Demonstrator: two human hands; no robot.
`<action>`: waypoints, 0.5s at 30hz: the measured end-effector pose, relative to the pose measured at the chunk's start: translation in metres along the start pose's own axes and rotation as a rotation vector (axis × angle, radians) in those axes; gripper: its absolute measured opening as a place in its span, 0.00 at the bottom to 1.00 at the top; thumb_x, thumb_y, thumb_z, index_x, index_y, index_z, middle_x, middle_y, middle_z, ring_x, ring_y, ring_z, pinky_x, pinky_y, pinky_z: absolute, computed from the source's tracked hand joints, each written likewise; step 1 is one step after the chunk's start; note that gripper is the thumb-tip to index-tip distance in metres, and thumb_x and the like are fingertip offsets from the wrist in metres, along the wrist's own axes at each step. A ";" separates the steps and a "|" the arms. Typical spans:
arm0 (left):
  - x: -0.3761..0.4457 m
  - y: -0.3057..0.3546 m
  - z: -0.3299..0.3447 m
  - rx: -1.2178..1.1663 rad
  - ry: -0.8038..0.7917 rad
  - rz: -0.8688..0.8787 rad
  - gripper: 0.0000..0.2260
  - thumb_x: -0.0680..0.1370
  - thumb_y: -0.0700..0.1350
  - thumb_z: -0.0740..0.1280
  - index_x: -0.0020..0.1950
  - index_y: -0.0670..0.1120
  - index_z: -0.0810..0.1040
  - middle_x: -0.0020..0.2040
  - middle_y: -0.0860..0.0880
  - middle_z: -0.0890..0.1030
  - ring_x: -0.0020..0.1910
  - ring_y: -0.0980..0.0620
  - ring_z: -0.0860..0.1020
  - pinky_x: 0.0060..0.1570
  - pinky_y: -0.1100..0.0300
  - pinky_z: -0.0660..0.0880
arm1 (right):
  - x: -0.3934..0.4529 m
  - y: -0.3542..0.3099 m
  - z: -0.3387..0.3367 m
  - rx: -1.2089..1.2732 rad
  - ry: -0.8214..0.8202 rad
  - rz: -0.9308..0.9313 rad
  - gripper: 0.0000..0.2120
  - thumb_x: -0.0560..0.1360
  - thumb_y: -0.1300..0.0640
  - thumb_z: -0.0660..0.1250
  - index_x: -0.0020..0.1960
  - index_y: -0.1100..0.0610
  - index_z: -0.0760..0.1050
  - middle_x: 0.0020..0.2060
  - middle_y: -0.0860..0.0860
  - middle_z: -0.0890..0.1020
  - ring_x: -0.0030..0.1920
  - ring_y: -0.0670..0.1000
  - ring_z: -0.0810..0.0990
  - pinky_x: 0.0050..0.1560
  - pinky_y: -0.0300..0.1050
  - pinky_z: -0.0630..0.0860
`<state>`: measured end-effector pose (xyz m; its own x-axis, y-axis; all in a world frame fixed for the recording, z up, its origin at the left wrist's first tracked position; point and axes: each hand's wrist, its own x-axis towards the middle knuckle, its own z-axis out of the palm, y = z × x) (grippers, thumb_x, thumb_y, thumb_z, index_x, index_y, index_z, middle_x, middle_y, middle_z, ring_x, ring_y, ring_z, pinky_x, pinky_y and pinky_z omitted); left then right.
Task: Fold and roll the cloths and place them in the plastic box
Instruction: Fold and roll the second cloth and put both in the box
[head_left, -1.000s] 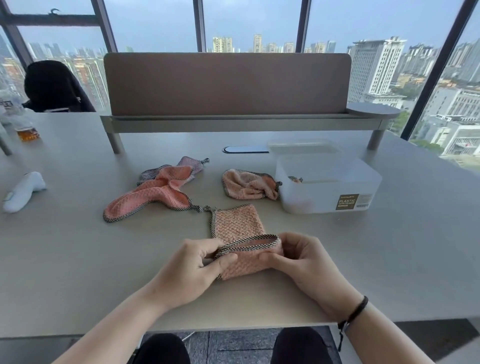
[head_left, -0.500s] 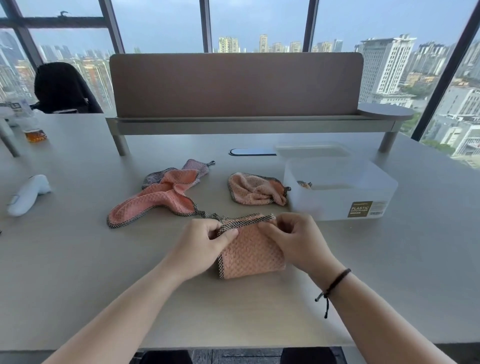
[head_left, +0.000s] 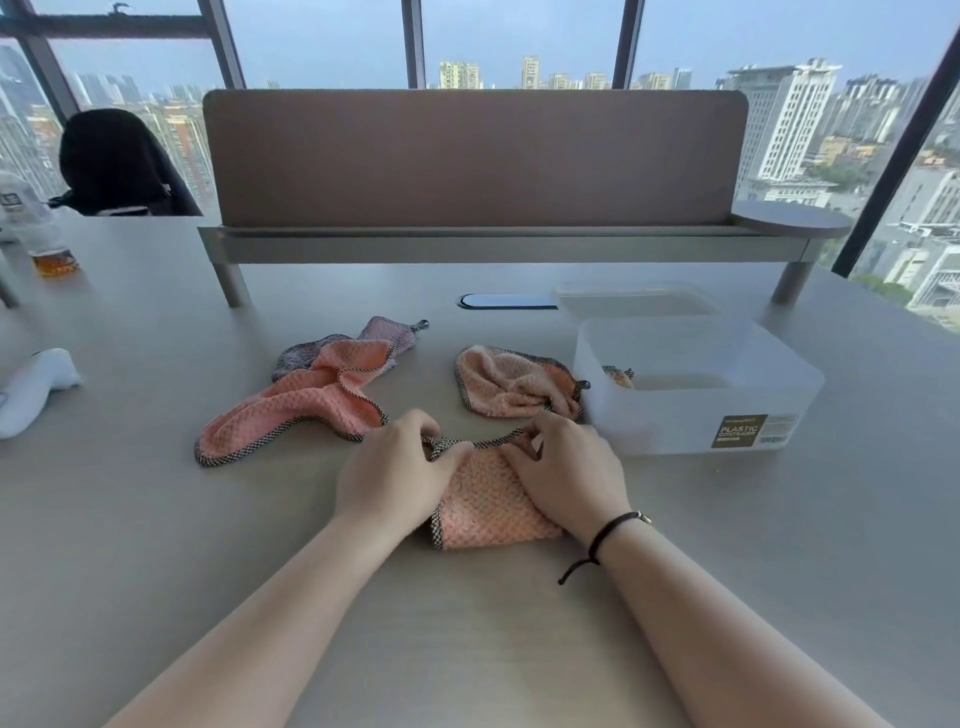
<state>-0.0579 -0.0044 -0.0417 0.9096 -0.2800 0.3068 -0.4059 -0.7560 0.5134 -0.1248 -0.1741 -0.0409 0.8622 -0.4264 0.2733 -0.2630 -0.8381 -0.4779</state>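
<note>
A pink waffle cloth with a checked border lies folded on the table in front of me. My left hand pinches its far left corner and my right hand pinches its far right edge. Beyond it lie a crumpled pink cloth over a purple-grey one on the left, and a bunched peach cloth in the middle. The translucent plastic box stands open at the right, with a bit of cloth showing inside.
The box lid lies behind the box. A desk divider with a shelf crosses the back. A white device and a glass of amber drink sit at the far left. A black chair stands behind.
Both hands have carried the cloth's near edge away from me and over its far part, so the cloth now lies doubled. My hands have ended at its far edge.
</note>
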 end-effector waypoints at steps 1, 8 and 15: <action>-0.004 0.002 -0.003 0.030 0.059 0.044 0.19 0.72 0.64 0.69 0.54 0.52 0.78 0.40 0.53 0.80 0.45 0.48 0.81 0.42 0.54 0.78 | -0.001 -0.001 0.000 -0.006 0.000 0.000 0.14 0.74 0.41 0.67 0.52 0.50 0.74 0.46 0.49 0.83 0.51 0.56 0.80 0.45 0.48 0.75; -0.027 0.006 -0.017 -0.036 -0.138 0.639 0.12 0.77 0.52 0.65 0.59 0.52 0.81 0.58 0.56 0.81 0.57 0.53 0.79 0.59 0.56 0.75 | -0.010 0.001 -0.008 0.063 0.167 -0.195 0.16 0.74 0.47 0.67 0.61 0.47 0.75 0.56 0.46 0.77 0.51 0.55 0.80 0.45 0.48 0.77; -0.026 -0.006 -0.001 -0.119 -0.402 0.753 0.11 0.82 0.46 0.61 0.60 0.48 0.80 0.65 0.50 0.78 0.72 0.55 0.68 0.72 0.55 0.63 | -0.027 0.005 -0.004 -0.006 -0.285 -0.489 0.22 0.83 0.44 0.47 0.75 0.46 0.64 0.74 0.42 0.68 0.75 0.44 0.61 0.75 0.50 0.58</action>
<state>-0.0793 0.0081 -0.0518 0.3471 -0.8871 0.3043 -0.8999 -0.2238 0.3743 -0.1514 -0.1681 -0.0476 0.9669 0.1195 0.2252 0.1942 -0.9175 -0.3470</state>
